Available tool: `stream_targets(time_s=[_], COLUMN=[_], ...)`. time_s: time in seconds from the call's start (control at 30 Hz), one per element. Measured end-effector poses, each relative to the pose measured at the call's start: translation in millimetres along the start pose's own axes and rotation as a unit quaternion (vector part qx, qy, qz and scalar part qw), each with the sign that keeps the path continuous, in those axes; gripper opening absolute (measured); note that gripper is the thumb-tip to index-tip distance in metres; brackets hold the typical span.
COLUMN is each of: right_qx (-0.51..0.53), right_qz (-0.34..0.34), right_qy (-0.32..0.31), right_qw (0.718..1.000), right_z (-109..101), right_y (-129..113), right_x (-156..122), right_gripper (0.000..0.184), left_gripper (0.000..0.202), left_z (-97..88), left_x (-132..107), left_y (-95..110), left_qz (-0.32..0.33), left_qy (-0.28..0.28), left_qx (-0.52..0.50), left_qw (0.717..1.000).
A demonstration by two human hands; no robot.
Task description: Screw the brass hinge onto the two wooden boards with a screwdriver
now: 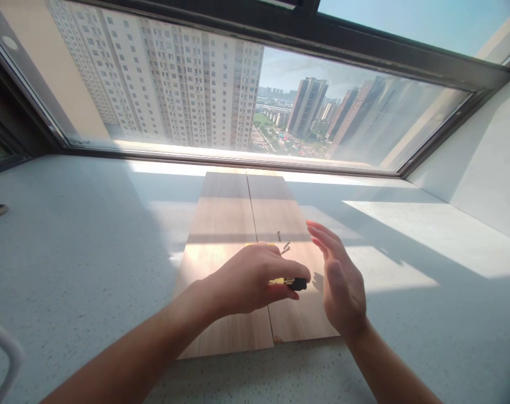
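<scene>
Left hand (255, 278), center of the frame: fingers closed around a yellow-and-black object (297, 284), mostly hidden, its kind unclear. Right hand (344, 292), right of center: fingers extended, nothing visibly held. Just above the left hand, small screws (286, 245) lie loose on the right board (274, 199); none is seen seated, suggesting an early stage with the screws still unused. The left board (212, 224) adjoins it along a narrow dark seam; both are pale, straight-grained and flat on the speckled countertop (90, 258).
</scene>
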State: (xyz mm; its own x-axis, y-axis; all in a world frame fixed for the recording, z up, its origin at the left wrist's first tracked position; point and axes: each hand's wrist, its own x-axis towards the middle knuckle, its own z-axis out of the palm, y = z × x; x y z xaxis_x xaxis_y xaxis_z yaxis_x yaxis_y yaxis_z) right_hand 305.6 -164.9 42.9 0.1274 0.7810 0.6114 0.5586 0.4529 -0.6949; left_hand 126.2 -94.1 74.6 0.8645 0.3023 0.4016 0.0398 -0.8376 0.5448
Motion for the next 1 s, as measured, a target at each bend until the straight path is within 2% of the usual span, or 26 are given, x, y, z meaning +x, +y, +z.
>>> stream_targets(time_s=[0.07,0.17,0.27,0.37,0.43,0.47,0.6,0.7,0.77,0.83,0.9,1.0], right_qx=[0.010,0.007,0.011,-0.020,-0.058,-0.084,-0.242,-0.315,-0.344,-0.366,-0.375,-0.372], right_qz=[0.013,0.032,0.069,0.152,0.198,0.198,0.123,0.174,0.183,0.176,0.179,0.198], right_qy=[0.004,-0.012,-0.032,-0.031,-0.045,-0.061,-0.075,-0.105,-0.169,-0.214,-0.225,-0.223], right_qw=[1.000,0.999,0.997,0.988,0.977,0.975,0.960,0.927,0.906,0.888,0.881,0.879], right_z=[-4.4,-7.4,-3.6,0.6,-3.3,-8.2,-39.0,-51.3,-48.2,-40.0,-32.1,-27.1], right_y=[5.0,5.1,5.4,14.5,25.1,31.2,58.1,76.6,83.1,83.4,79.5,72.8], right_x=[-1.7,-3.7,-4.5,-5.6,-6.8,-7.5,-9.8,-13.9,-19.0,-24.4,-28.2,-29.6], right_gripper=[0.032,0.026,0.025,0.028,0.029,0.029,0.031,0.056,0.064,0.066,0.067,0.067], left_gripper=[0.004,0.004,0.008,0.013,0.016,0.019,0.023,0.018,0.014,0.028,0.027,0.016], left_z=[3.8,10.2,15.9,18.1,17.3,16.5,10.6,3.2,-3.2,-10.2,-17.1,-25.3], left_x=[-5.0,-12.6,-16.5,-15.3,-12.2,-10.2,-0.4,7.4,12.4,16.6,19.5,21.2], left_y=[-0.3,-0.8,0.1,1.6,2.0,2.0,2.2,2.4,2.8,4.4,8.0,15.6], left_qz=[-0.009,-0.031,-0.060,-0.091,-0.109,-0.115,-0.114,-0.050,-0.003,0.032,0.064,0.099], left_qy=[0.015,0.054,0.092,0.127,0.140,0.139,0.089,0.023,-0.027,-0.070,-0.106,-0.154], left_qx=[0.014,0.017,0.021,0.027,0.033,0.043,0.116,0.172,0.231,0.300,0.354,0.406], left_qw=[1.000,0.998,0.994,0.987,0.984,0.983,0.983,0.984,0.973,0.951,0.927,0.895])
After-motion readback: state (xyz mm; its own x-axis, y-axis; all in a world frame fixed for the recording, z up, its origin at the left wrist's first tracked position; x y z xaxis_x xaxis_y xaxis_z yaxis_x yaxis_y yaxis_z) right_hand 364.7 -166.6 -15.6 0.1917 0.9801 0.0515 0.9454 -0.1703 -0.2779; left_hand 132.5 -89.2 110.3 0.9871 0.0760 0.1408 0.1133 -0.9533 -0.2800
